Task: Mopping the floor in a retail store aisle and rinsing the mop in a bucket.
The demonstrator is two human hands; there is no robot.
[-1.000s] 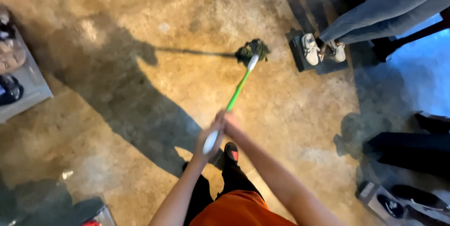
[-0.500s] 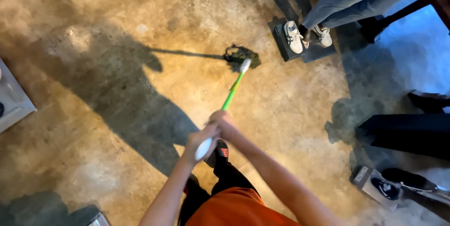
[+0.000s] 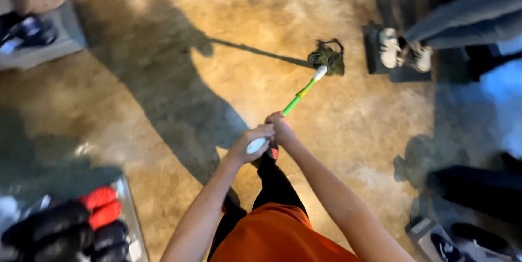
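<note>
Both my hands grip one mop handle [image 3: 298, 98], green with a white top end. My left hand [image 3: 251, 143] is closed around the white end nearest my body. My right hand [image 3: 280, 128] holds the handle just above it, on the green part. The handle slopes away up and to the right to a dark, stringy mop head [image 3: 327, 57] that rests on the brown concrete floor [image 3: 163, 50]. My orange shirt and dark trousers show at the bottom of the view.
Another person's legs in grey trousers and white shoes [image 3: 389, 47] stand on a dark mat right of the mop head. A low shelf with shoes [image 3: 32, 33] sits top left. Red and black shoes [image 3: 81, 224] lie bottom left, boxed shoes [image 3: 451, 240] bottom right.
The view has swung, bringing the shelf at top left and the shoes at bottom left into sight. The mop head stays out in front on the floor; both hands keep their hold.
</note>
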